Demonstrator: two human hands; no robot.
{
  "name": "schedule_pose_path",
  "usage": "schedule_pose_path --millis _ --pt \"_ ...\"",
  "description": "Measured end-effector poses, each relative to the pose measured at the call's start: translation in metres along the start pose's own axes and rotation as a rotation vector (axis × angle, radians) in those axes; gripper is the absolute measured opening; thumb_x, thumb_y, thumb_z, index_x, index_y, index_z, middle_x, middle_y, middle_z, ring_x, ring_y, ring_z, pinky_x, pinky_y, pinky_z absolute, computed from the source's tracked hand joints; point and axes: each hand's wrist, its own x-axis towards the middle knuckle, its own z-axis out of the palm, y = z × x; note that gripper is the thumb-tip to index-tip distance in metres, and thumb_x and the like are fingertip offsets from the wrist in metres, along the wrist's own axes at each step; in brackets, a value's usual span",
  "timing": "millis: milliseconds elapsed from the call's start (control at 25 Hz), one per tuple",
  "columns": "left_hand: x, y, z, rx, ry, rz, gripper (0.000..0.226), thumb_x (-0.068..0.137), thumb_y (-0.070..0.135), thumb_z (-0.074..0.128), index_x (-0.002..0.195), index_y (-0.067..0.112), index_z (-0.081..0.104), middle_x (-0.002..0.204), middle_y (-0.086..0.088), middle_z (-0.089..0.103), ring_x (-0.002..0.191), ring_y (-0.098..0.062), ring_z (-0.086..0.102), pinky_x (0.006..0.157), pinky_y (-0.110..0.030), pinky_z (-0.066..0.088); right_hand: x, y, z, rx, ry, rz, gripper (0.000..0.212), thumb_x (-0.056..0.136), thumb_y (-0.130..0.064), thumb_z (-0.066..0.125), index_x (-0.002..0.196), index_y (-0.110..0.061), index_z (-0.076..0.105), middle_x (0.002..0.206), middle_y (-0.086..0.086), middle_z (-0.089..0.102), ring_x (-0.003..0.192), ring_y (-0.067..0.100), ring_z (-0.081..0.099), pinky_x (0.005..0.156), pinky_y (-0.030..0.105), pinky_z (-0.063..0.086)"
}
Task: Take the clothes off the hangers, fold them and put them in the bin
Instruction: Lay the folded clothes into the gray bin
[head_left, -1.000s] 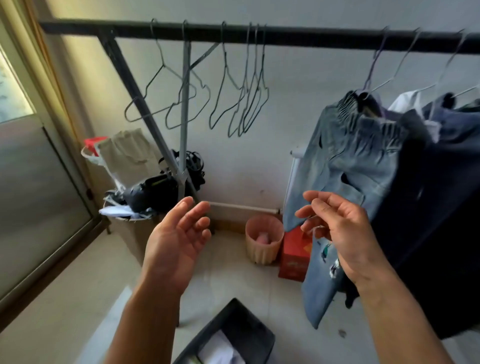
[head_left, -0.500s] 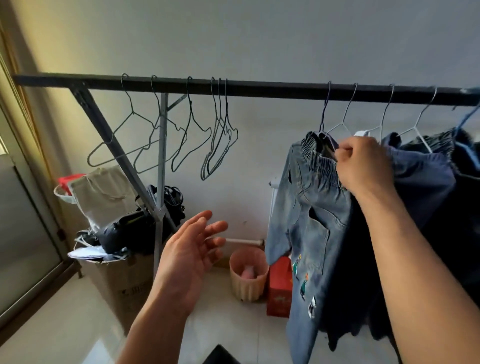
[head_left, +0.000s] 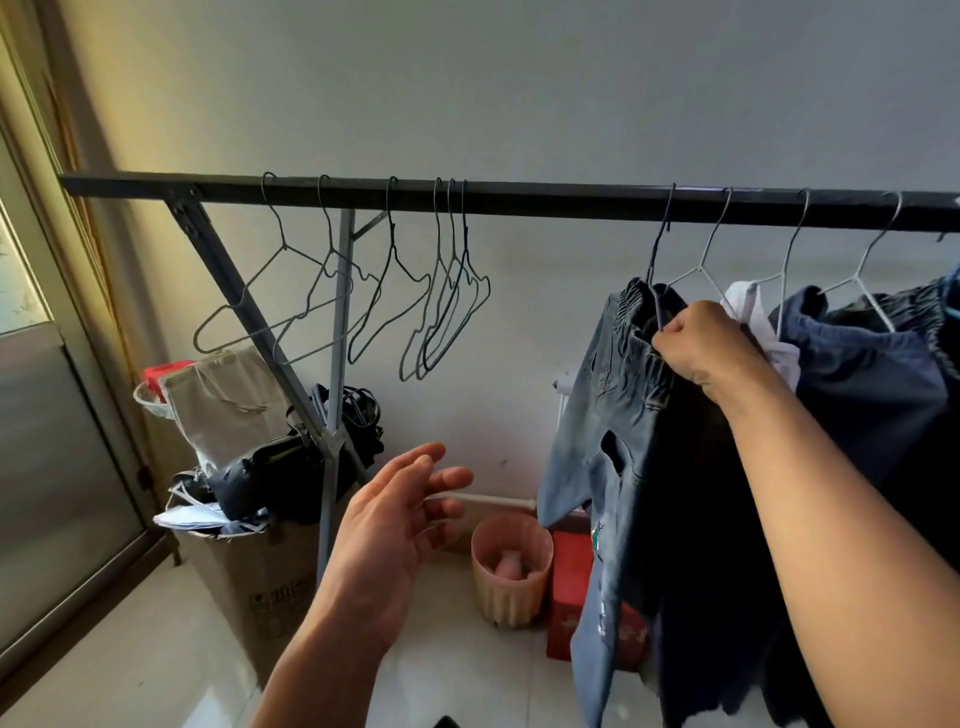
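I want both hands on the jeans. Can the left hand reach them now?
Probably yes. The left hand is open and empty, and only open air lies between it and the jeans, which the right hand grips at the waistband.

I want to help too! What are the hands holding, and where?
The right hand grips the jeans at the waistband, by the hanger. The left hand is open, holding nothing.
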Motion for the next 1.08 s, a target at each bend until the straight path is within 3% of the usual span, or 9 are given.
schedule_pose_path --millis 80,240,320,400,560,640,720,880,1080 --pt "0.000 -0.001 0.002 0.010 -0.002 0.004 0.025 0.098 0.016 0.047 0.116 0.009 0.062 0.083 -0.008 0.072 0.062 -0.016 0.059 0.063 -0.032 0.044 -0.003 -0.006 0.009 0.186 -0.001 -0.052 0.019 0.090 -0.009 0.056 0.074 -0.001 0.060 0.071 0.013 0.056 0.070 0.024 0.053 0.057 0.026 0.036" --pt "-0.004 -0.005 0.006 0.046 -0.013 0.017 0.022 0.097 0.015 0.049 0.110 0.010 0.065 0.083 -0.009 0.072 0.061 -0.016 0.059 0.059 -0.028 0.046 -0.011 -0.032 0.001 0.612 0.007 -0.068 0.016 0.089 -0.006 0.059 0.073 -0.005 0.061 0.062 0.004 0.050 0.060 0.014 0.045 0.054 0.022 0.037" --pt "-0.005 -0.003 0.012 0.097 -0.020 0.127 0.019 0.096 0.015 0.051 0.107 0.012 0.067 0.084 -0.009 0.072 0.064 -0.016 0.060 0.057 -0.025 0.048 -0.023 -0.042 -0.009 0.876 -0.155 -0.023 0.017 0.086 -0.007 0.065 0.070 -0.012 0.064 0.062 0.002 0.059 0.053 0.010 0.054 0.055 0.019 0.045" --pt "-0.005 0.003 0.020 0.277 -0.071 0.381 0.019 0.093 0.018 0.056 0.109 0.016 0.067 0.091 -0.003 0.073 0.071 -0.013 0.062 0.059 -0.021 0.049 -0.046 -0.048 -0.011 1.026 -0.366 -0.020 0.014 0.085 -0.006 0.067 0.073 -0.013 0.066 0.061 0.001 0.066 0.050 0.010 0.059 0.054 0.021 0.050" --pt "-0.002 0.026 0.045 0.818 -0.314 0.725 0.035 0.093 0.022 0.062 0.126 0.031 0.057 0.107 0.022 0.058 0.082 0.003 0.056 0.067 -0.015 0.046 -0.089 -0.051 0.006 1.073 -0.503 0.025 0.015 0.090 0.000 0.059 0.077 -0.008 0.058 0.046 -0.004 0.057 0.034 0.003 0.049 0.034 0.013 0.037" --pt "0.002 0.036 0.052 1.202 -0.339 0.842 0.040 0.091 0.034 0.062 0.130 0.034 0.052 0.112 0.023 0.051 0.087 0.005 0.050 0.072 -0.017 0.044 -0.100 -0.048 0.015 1.024 -0.545 0.025 0.015 0.089 0.001 0.057 0.079 -0.010 0.054 0.046 -0.003 0.053 0.034 0.004 0.044 0.034 0.015 0.033" --pt "0.005 0.043 0.053 1.465 -0.346 0.838 0.037 0.090 0.043 0.060 0.125 0.033 0.050 0.112 0.016 0.052 0.093 -0.004 0.053 0.076 -0.030 0.049 -0.107 -0.044 0.024 1.033 -0.575 0.055 0.020 0.090 0.002 0.054 0.075 -0.011 0.051 0.042 -0.004 0.050 0.032 0.003 0.041 0.033 0.014 0.030" --pt "0.001 0.050 0.049 1.642 -0.267 0.714 0.029 0.090 0.049 0.056 0.097 0.022 0.047 0.094 0.006 0.056 0.084 -0.020 0.057 0.074 -0.039 0.048 -0.112 -0.045 0.041 1.069 -0.532 0.154 0.017 0.091 0.001 0.055 0.076 -0.007 0.056 0.059 0.007 0.058 0.034 0.005 0.046 0.035 0.015 0.035" --pt "-0.012 0.049 0.035 1.502 -0.324 0.791 0.037 0.082 0.038 0.066 0.062 0.026 0.037 0.071 0.007 0.046 0.065 -0.013 0.046 0.059 -0.027 0.037 -0.105 -0.049 0.055 1.204 -0.429 0.271 0.022 0.093 0.001 0.049 0.072 -0.004 0.053 0.057 0.008 0.050 0.027 0.003 0.024 0.033 0.011 0.016"
